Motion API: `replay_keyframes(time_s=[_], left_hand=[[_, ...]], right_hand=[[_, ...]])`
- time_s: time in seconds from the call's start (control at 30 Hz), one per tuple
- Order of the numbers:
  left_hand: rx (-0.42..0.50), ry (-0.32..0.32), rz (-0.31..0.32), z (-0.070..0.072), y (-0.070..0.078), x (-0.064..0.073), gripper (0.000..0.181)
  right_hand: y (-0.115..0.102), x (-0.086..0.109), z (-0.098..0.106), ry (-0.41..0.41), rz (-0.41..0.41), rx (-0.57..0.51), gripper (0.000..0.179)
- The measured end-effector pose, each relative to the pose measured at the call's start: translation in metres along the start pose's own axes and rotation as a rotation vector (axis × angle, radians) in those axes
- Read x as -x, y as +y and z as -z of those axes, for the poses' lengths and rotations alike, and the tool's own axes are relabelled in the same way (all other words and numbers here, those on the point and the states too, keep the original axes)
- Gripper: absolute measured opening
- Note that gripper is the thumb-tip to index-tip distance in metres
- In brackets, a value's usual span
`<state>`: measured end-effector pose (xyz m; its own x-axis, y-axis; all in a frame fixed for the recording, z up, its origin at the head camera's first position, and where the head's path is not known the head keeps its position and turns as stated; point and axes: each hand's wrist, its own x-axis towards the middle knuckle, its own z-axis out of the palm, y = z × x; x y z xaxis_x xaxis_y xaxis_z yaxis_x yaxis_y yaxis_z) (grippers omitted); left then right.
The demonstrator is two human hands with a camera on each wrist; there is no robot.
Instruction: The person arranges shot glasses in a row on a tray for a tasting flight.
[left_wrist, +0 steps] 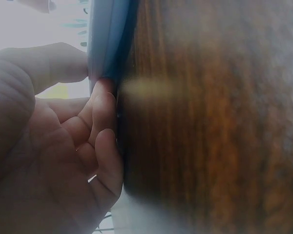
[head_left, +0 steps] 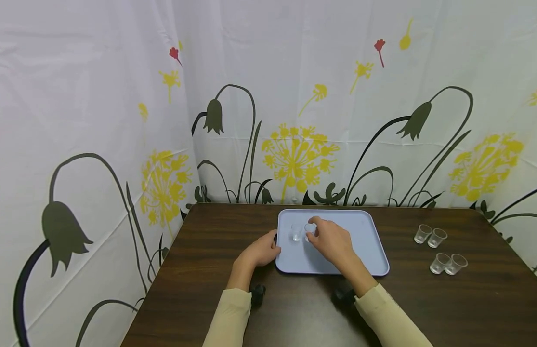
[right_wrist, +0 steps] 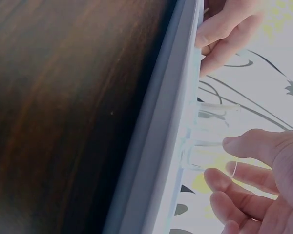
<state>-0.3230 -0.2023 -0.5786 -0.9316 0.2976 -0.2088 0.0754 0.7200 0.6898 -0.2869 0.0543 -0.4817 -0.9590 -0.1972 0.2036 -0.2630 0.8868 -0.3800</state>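
A pale blue tray [head_left: 359,241] lies on the dark wooden table. My left hand [head_left: 261,249] grips its left rim, the thumb on the rim and the curled fingers low against the edge in the left wrist view. Two small clear shot glasses stand side by side on the tray's left half. The left shot glass [head_left: 296,233] stands free. Around the other shot glass [right_wrist: 200,156] are the thumb and fingers of my right hand [head_left: 333,239], pinching it near its rim; it stands upright with its base at the tray.
Two pairs of similar clear glasses stand on the table right of the tray, a back pair [head_left: 423,234] and a front pair [head_left: 455,264]. Behind the table hangs a white curtain [head_left: 294,58] printed with flowers.
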Motion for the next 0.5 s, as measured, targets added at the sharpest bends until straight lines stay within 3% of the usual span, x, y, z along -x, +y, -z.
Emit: replay_keyframes(time_s=[0.5], left_hand=[[-0.002, -0.007, 0.026, 0.0000, 0.0013, -0.0011, 0.074]], right_hand=[[-0.0005, -0.0008, -0.0030, -0.008, 0.011, -0.019, 0.036]])
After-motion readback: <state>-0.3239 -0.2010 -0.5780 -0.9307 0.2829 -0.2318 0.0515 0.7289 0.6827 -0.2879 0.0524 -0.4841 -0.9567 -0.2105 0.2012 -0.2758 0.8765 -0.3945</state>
